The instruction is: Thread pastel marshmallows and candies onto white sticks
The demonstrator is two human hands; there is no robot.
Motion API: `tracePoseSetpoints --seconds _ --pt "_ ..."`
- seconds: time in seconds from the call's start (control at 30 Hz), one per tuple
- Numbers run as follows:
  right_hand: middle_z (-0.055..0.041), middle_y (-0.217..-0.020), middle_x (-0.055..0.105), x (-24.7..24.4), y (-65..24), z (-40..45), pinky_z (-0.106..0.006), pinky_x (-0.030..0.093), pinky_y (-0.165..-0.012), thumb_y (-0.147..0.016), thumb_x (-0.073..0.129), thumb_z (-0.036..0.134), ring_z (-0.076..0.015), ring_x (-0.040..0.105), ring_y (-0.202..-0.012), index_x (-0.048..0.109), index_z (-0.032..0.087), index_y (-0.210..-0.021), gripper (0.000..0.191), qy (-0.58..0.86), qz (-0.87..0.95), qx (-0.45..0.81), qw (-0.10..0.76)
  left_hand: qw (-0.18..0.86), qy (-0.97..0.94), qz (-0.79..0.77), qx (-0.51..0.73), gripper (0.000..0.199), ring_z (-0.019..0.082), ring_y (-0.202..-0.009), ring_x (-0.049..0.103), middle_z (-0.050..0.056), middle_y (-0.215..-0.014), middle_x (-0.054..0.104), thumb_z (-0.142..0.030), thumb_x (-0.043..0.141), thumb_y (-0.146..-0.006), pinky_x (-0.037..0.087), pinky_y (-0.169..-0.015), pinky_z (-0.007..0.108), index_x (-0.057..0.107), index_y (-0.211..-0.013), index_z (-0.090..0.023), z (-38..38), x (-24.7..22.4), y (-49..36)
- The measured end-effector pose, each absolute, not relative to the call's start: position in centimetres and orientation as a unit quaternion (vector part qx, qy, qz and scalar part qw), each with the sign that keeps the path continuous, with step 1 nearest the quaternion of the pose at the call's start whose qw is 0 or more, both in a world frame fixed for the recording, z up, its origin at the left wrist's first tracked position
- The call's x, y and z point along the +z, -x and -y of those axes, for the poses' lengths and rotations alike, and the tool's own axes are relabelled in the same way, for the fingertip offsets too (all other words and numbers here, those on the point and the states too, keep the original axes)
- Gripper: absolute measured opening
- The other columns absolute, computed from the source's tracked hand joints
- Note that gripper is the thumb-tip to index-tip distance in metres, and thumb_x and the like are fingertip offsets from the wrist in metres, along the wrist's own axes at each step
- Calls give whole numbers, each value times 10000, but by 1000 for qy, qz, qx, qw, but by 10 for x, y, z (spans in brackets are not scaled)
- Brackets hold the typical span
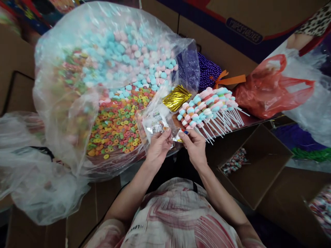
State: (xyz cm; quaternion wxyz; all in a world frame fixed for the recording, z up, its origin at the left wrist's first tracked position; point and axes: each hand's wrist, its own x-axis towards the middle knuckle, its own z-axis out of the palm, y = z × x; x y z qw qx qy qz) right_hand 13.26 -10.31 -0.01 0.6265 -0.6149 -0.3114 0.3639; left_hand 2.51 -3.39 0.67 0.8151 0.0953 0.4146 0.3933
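Observation:
My left hand (159, 144) and my right hand (193, 146) meet over the near edge of the table, both with fingers pinched. Between them is a small clear plastic bag (177, 135) with coloured print, gripped from both sides. A stack of printed clear bags (155, 122) lies just beyond my left hand. Behind it rests a bundle of gold twist ties (178, 98). To the right of my right hand is a pile of candy skewers (207, 105), pink, blue and white sweets on white sticks. Whether the bag holds anything is unclear.
A big plastic sack (69, 38) lies open on the left, with pink and blue candies (134, 51) and ring-shaped gummies (124, 120). A red plastic bag (271, 89) sits at the right. Below it stands a cardboard box (266, 165) holding wrapped skewers. Another person's arm (297, 40) shows upper right.

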Motion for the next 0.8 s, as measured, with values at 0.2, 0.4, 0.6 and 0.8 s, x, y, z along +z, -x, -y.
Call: tracePoseSetpoints --seconds 0.2,0.4,0.6,0.8 --pt "60 -602 392 -6 -127 106 -239 294 -523 -888 740 521 -90 331 -579 511 199 -628 473 626 291 332 643 751 -173 -407 491 466 33 -509 516 -47 -619 638 -442 1011 -528 418 -483 155 684 -670 -142 49 7 -33" --pt "52 -561 345 -1 -129 106 -247 276 -486 -912 646 622 -88 288 -540 424 212 -573 577 660 279 291 634 739 -198 -409 498 440 47 -565 559 -46 -699 674 -387 1020 -525 455 -536 171 719 -767 -176 49 8 -27" --pt "53 -544 317 5 -128 105 -252 276 -495 -917 637 606 -85 270 -536 375 216 -547 598 667 330 247 620 755 -153 -409 489 416 64 -589 589 -44 -710 674 -366 1013 -548 423 -534 191 720 -779 -180 43 6 -30" --pt "55 -527 356 4 -142 103 -259 307 -514 -988 575 556 -91 305 -514 397 215 -553 581 692 351 200 598 718 -150 -420 534 459 53 -566 575 -58 -646 653 -440 1019 -505 408 -531 180 695 -694 -175 40 8 -34"
